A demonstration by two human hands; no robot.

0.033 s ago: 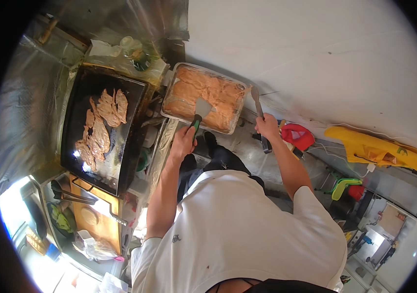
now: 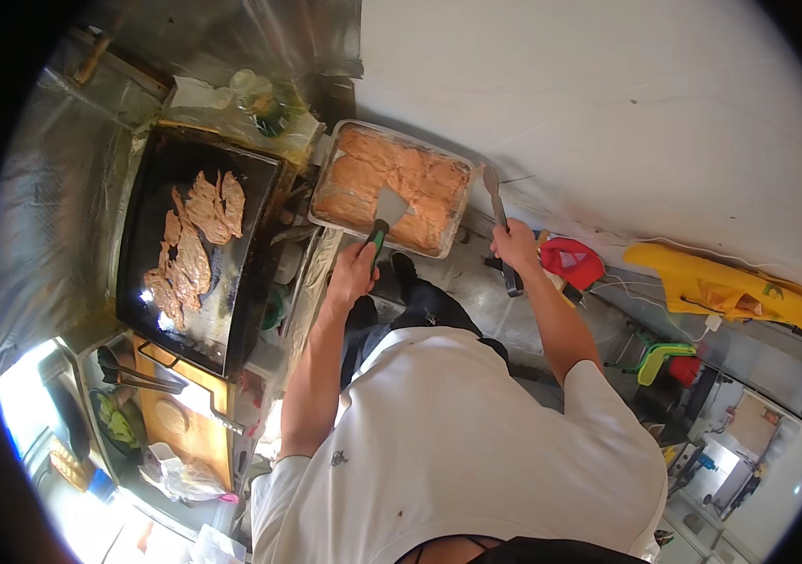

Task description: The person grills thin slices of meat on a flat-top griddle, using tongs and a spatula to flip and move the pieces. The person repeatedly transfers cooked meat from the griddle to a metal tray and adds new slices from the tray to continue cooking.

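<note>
My left hand point(image 2: 354, 274) is closed round the green and black handle of a scraper point(image 2: 391, 204). The scraper's flat metal blade lies on raw marinated meat point(image 2: 354, 169) in a pale rectangular tray point(image 2: 436, 251). My right hand point(image 2: 514, 246) grips a long, narrow grey utensil with a dark handle end point(image 2: 494, 193); its exact kind is hard to make out. That utensil's tip rises beside the tray's right edge, close to the wall. Several pieces of meat point(image 2: 192, 258) lie cooking on a black griddle point(image 2: 255, 169) to the left, away from both hands.
Nearer than the griddle is a wooden board point(image 2: 218, 451), with dark tongs point(image 2: 133, 374) beside it. Bottles point(image 2: 255, 94) stand behind the griddle. A white wall point(image 2: 607, 113) rises beyond the tray. At right are a red cloth item point(image 2: 572, 263) and a yellow cloth point(image 2: 730, 282).
</note>
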